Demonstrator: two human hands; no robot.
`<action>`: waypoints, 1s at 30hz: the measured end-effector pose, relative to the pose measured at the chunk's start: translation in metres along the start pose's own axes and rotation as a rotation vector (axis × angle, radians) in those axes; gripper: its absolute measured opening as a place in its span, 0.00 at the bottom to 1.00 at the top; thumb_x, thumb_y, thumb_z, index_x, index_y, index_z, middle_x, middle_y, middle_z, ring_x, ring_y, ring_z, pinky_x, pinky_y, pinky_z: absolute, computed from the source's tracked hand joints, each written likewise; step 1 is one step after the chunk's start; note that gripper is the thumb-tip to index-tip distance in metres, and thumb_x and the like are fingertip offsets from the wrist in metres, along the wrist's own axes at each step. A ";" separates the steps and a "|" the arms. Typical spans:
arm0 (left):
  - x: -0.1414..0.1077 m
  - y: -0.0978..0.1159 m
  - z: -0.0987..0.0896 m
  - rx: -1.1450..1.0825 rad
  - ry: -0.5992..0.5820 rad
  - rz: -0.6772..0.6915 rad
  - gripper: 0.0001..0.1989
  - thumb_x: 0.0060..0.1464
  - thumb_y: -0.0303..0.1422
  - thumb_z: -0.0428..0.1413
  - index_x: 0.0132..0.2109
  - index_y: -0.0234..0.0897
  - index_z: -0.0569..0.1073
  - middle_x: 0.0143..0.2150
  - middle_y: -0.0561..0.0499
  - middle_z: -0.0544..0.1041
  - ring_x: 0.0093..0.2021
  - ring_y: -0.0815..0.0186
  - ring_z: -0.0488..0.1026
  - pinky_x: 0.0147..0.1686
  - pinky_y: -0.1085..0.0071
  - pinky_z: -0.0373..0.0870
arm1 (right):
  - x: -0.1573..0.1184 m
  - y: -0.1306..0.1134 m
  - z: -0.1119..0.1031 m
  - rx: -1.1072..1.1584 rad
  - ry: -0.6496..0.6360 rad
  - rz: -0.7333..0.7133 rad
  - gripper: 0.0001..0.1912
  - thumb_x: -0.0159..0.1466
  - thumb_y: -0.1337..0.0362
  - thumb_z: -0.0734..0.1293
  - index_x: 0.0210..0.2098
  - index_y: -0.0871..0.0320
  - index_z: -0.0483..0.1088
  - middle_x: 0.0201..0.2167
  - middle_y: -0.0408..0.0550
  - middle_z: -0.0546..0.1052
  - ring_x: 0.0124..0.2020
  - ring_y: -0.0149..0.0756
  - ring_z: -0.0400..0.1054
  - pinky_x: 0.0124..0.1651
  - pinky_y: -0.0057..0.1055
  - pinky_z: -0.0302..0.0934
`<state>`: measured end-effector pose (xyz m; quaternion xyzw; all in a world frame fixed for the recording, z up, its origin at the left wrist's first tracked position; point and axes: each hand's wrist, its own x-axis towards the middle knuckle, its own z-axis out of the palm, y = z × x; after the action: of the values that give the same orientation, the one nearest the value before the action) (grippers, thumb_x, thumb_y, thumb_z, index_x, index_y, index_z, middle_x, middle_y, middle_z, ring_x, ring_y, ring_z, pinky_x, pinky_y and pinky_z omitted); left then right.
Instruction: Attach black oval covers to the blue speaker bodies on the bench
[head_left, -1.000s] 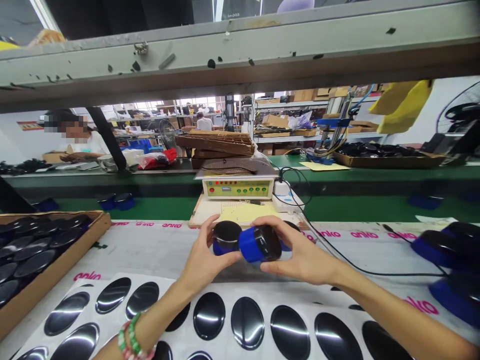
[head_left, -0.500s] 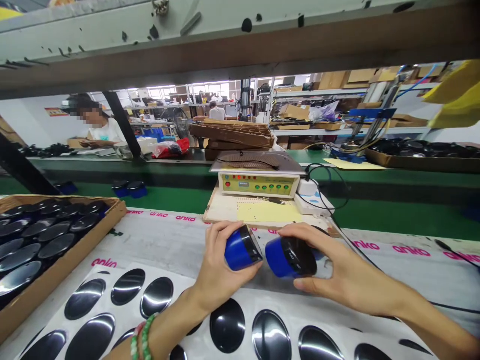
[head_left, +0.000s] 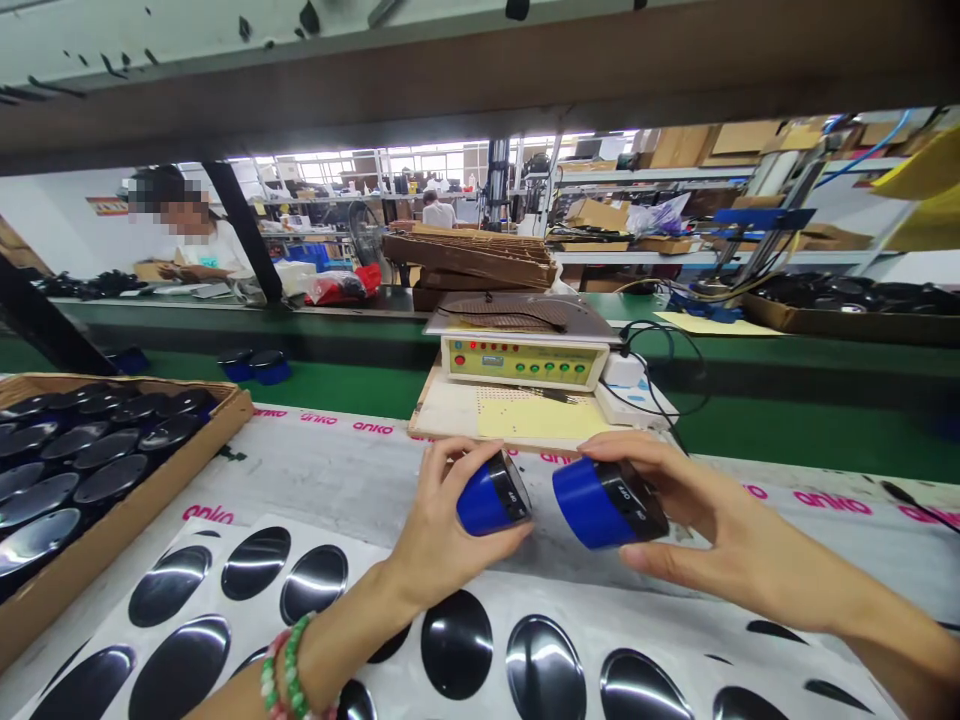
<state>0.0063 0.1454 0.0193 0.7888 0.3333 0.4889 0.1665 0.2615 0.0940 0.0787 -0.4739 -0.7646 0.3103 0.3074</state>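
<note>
My left hand (head_left: 431, 525) is closed round a blue round device with a black rim (head_left: 486, 497), white lettering on the rim. In my right hand (head_left: 697, 505) is a second blue device of the same kind (head_left: 596, 505), its black rim marked ON and OFF. Both are tilted and held apart, a small gap between them, above the bench (head_left: 315, 465). Beneath my hands lies a white sheet (head_left: 405, 690) bearing several glossy black ovals, one of them a black disc (head_left: 456, 645).
At the left stands a cardboard tray (head_left: 232, 425) filled with black-topped devices. A control box with buttons (head_left: 525, 362) sits ahead on a board, a white adapter and cables beside it. Two blue devices (head_left: 268, 366) rest on the green conveyor (head_left: 345, 368). Another person (head_left: 214, 245) works beyond it.
My right hand has shifted right with its device, widening the gap and turning the ON/OFF rim into view. My left hand still holds its device, slightly farther right.
</note>
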 end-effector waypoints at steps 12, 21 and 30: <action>0.020 0.013 0.043 -0.096 -0.341 -0.153 0.25 0.43 0.33 0.64 0.49 0.41 0.67 0.47 0.49 0.75 0.45 0.58 0.73 0.46 0.60 0.71 | -0.031 -0.084 0.027 -0.433 -0.493 -0.135 0.33 0.54 0.73 0.66 0.56 0.42 0.65 0.54 0.45 0.69 0.48 0.46 0.70 0.42 0.35 0.68; 0.010 0.068 0.004 -0.294 -0.450 -0.319 0.21 0.64 0.46 0.39 0.58 0.47 0.62 0.59 0.46 0.67 0.53 0.60 0.71 0.52 0.60 0.69 | -0.060 -0.051 0.040 -0.305 -0.216 0.122 0.40 0.59 0.59 0.68 0.66 0.47 0.47 0.61 0.51 0.63 0.56 0.50 0.64 0.54 0.44 0.62; -0.033 0.082 -0.020 -0.204 -0.459 -0.302 0.32 0.50 0.37 0.63 0.59 0.52 0.58 0.59 0.50 0.65 0.58 0.56 0.65 0.57 0.57 0.63 | -0.070 -0.060 0.044 0.170 0.018 0.142 0.34 0.63 0.57 0.67 0.64 0.45 0.49 0.64 0.48 0.58 0.58 0.42 0.63 0.53 0.37 0.67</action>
<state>0.0087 0.0622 0.0548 0.7996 0.3494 0.2981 0.3868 0.2207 0.0001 0.0851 -0.5018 -0.6973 0.3906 0.3307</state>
